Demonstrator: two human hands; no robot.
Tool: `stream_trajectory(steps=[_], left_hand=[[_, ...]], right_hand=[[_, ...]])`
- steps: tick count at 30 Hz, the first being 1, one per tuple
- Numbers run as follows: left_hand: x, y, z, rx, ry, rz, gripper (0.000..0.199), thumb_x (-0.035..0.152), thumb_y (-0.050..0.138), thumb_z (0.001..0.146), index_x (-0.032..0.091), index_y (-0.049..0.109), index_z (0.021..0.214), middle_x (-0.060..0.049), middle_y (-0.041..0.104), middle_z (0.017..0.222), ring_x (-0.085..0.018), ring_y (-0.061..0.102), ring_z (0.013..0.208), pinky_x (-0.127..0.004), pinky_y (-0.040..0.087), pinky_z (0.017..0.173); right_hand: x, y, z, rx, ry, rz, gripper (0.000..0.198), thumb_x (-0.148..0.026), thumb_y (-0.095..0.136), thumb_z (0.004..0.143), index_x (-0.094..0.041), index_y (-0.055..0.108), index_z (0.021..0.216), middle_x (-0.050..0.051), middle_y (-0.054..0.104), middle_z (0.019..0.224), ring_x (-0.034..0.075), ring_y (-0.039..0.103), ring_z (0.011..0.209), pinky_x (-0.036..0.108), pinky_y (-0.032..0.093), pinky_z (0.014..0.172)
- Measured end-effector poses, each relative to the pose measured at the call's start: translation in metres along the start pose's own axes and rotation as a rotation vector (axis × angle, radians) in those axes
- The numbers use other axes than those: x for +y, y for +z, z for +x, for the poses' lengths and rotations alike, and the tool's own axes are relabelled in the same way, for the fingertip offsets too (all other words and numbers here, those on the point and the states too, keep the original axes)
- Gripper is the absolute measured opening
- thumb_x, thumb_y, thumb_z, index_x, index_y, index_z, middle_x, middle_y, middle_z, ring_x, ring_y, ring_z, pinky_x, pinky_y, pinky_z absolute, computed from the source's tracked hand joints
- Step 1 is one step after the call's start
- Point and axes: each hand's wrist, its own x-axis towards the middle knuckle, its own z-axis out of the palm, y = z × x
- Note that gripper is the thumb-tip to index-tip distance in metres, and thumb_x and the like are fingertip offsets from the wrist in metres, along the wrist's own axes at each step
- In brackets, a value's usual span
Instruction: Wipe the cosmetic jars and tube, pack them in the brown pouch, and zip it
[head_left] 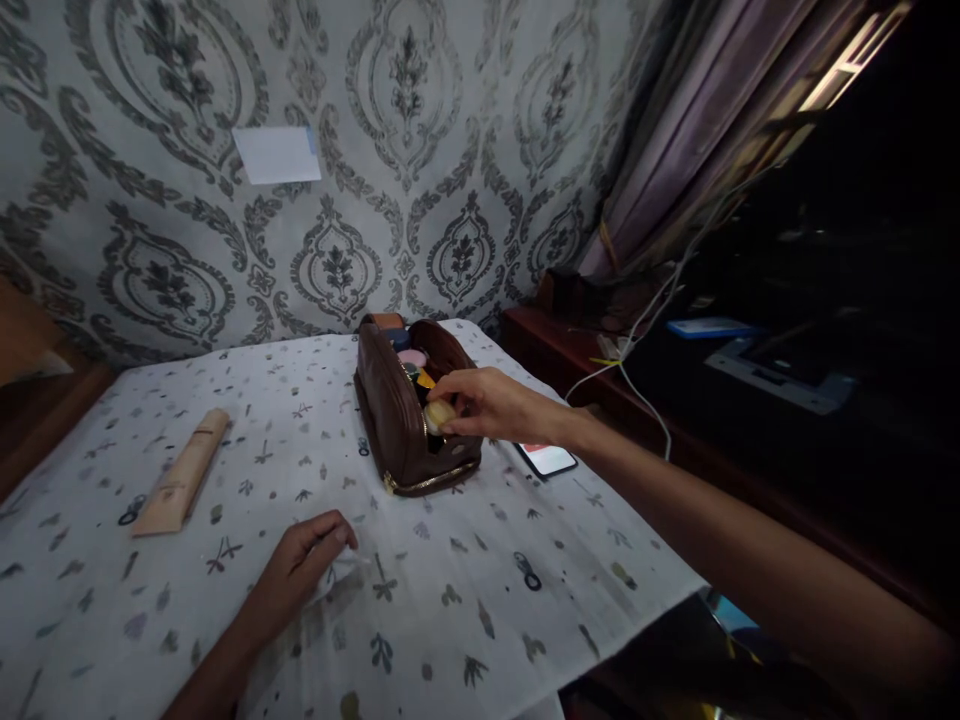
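A brown leather-like toiletry bag stands unzipped on the table, its gold zip hanging open at the front. My right hand reaches into its opening, thumb and fingers closed around a small round yellowish container. Behind that, a pink round item and a yellow item show inside; the rest of the contents are partly hidden. My left hand rests curled on the tablecloth in front of the bag. Something thin and white shows under its fingers, too unclear to name.
A beige squeeze tube lies at the left on the patterned white tablecloth. Beside the bag, partly behind my right forearm, is a phone with a lit screen. White cables run over the dark red furniture at right. Patterned wallpaper backs the table.
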Motion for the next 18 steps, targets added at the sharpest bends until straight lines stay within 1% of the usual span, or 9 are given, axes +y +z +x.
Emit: stream_trajectory(steps=[4, 7, 9, 11, 14, 18], left_hand=[[0.001, -0.002, -0.001, -0.001, 0.017, 0.023, 0.046, 0.059, 0.044, 0.092, 0.020, 0.061, 0.076, 0.001, 0.047, 0.065, -0.015, 0.042, 0.062, -0.025, 0.035, 0.060], [-0.001, -0.003, -0.001, -0.007, 0.032, 0.047, 0.047, 0.060, 0.043, 0.092, 0.020, 0.062, 0.076, 0.000, 0.052, 0.068, -0.016, 0.046, 0.065, -0.026, 0.038, 0.062], [-0.003, -0.003, 0.000, -0.009, 0.039, 0.067, 0.049, 0.062, 0.043, 0.091, 0.020, 0.062, 0.075, -0.001, 0.054, 0.068, -0.017, 0.049, 0.066, -0.027, 0.040, 0.063], [-0.006, -0.003, 0.002, -0.003, 0.045, 0.080, 0.051, 0.064, 0.043, 0.091, 0.020, 0.063, 0.074, -0.002, 0.057, 0.068, -0.019, 0.052, 0.068, -0.027, 0.042, 0.065], [-0.009, -0.003, 0.003, 0.008, 0.049, 0.086, 0.050, 0.063, 0.043, 0.091, 0.021, 0.064, 0.074, -0.003, 0.059, 0.071, -0.019, 0.054, 0.070, -0.027, 0.043, 0.067], [-0.010, -0.005, 0.004, 0.005, 0.051, 0.116, 0.049, 0.061, 0.043, 0.093, 0.021, 0.065, 0.075, -0.002, 0.059, 0.070, -0.019, 0.055, 0.070, -0.026, 0.044, 0.067]], right_hand=[[0.002, 0.000, 0.002, -0.024, 0.051, 0.040, 0.024, -0.022, 0.072, 0.078, -0.017, 0.068, 0.102, -0.001, 0.066, 0.079, 0.012, 0.060, 0.069, 0.021, 0.041, 0.062], [0.003, 0.002, 0.003, -0.026, 0.057, 0.016, 0.023, -0.020, 0.073, 0.077, -0.016, 0.068, 0.100, 0.000, 0.067, 0.085, 0.013, 0.060, 0.072, 0.022, 0.042, 0.064], [0.002, 0.004, 0.004, 0.002, 0.069, 0.002, 0.028, -0.019, 0.074, 0.076, -0.016, 0.067, 0.104, 0.000, 0.067, 0.087, 0.012, 0.060, 0.072, 0.022, 0.042, 0.065], [0.000, 0.007, 0.006, 0.051, 0.104, 0.008, 0.032, -0.020, 0.076, 0.076, -0.016, 0.065, 0.106, -0.001, 0.066, 0.084, 0.011, 0.059, 0.070, 0.021, 0.041, 0.064], [-0.003, 0.012, 0.012, 0.112, 0.158, 0.030, 0.028, -0.018, 0.078, 0.074, -0.016, 0.062, 0.097, -0.004, 0.062, 0.077, 0.010, 0.055, 0.065, 0.020, 0.037, 0.060], [-0.006, 0.016, 0.016, 0.139, 0.188, 0.059, 0.023, -0.013, 0.078, 0.072, -0.017, 0.059, 0.084, -0.007, 0.056, 0.068, 0.008, 0.052, 0.062, 0.019, 0.035, 0.059]])
